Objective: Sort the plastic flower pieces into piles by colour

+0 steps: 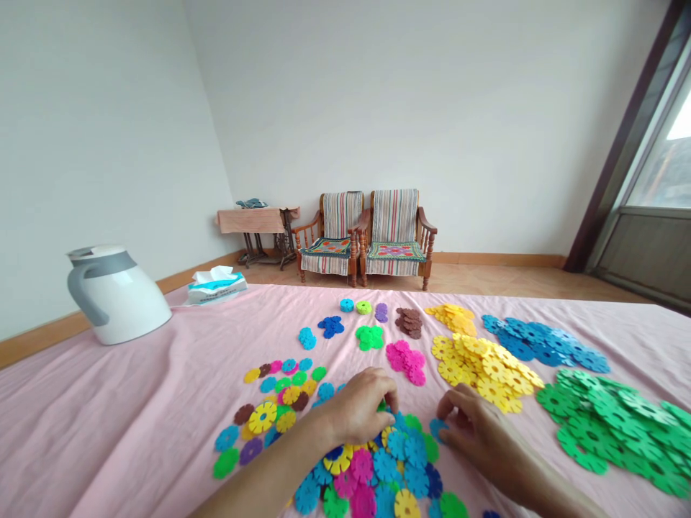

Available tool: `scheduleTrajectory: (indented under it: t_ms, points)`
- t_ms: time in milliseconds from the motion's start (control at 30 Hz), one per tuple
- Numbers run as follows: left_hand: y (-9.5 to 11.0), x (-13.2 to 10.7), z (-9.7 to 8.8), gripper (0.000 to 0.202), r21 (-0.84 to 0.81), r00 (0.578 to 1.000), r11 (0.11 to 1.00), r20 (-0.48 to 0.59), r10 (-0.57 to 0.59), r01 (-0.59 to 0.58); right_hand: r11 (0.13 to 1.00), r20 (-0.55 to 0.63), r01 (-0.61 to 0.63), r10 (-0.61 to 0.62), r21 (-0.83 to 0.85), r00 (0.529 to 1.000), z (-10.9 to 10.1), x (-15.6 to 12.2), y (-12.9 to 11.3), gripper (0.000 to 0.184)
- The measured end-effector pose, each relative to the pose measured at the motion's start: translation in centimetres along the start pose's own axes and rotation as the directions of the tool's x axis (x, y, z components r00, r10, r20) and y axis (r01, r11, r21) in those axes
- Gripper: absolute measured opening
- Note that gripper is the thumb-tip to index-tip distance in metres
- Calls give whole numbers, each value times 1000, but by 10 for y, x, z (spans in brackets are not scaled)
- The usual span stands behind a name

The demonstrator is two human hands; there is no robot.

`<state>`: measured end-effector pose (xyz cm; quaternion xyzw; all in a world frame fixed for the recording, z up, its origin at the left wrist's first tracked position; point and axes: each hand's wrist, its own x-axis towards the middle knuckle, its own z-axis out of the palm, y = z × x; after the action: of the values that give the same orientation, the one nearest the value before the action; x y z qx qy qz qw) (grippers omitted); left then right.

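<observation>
The mixed pile point(363, 467) of notched discs lay on the pink cloth point(134, 424) over the surface, close to the person. The left hand point(363, 404) bent over its far part, thumb and fingertips near each other, but I could not tell whether they gripped anything; the right hand point(475, 423) curled at the pile's right side, its fingertips at a blue disc point(437, 429), and whether it was pinched I could not tell either. Good handling probably called for taking one disc by its rim, since they overlapped and notches could catch. The left forearm crossed the pile and hid part of it; loose discs point(263, 416) lay beyond that arm. The yellow pile point(480, 363) sat just past the right hand and the green pile point(610, 417) to its right, so a wide swing risked scattering them, while a jug point(129, 295) and tissue box point(216, 289) stood well apart, at the left
</observation>
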<state>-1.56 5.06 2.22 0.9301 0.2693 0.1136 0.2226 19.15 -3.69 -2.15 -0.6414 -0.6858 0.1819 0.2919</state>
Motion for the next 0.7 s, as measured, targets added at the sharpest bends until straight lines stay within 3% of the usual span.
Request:
scheduleTrajectory:
  t_ms: [233,500,700]
  points:
    - [-2,-1,-5,26,-31,998,999,66,14,-12,1000,18,12,-11,-10,1000,-4,-2,1,13]
    - [0,0,-9,22,-18,995,999,91,41,-39,1000,31,22,-22,8,999,-5,-3,1,17]
    - [-6,0,-7,16,-238,994,970,102,-23,47,1000,36,24,-24,1,999,-5,-3,0,16]
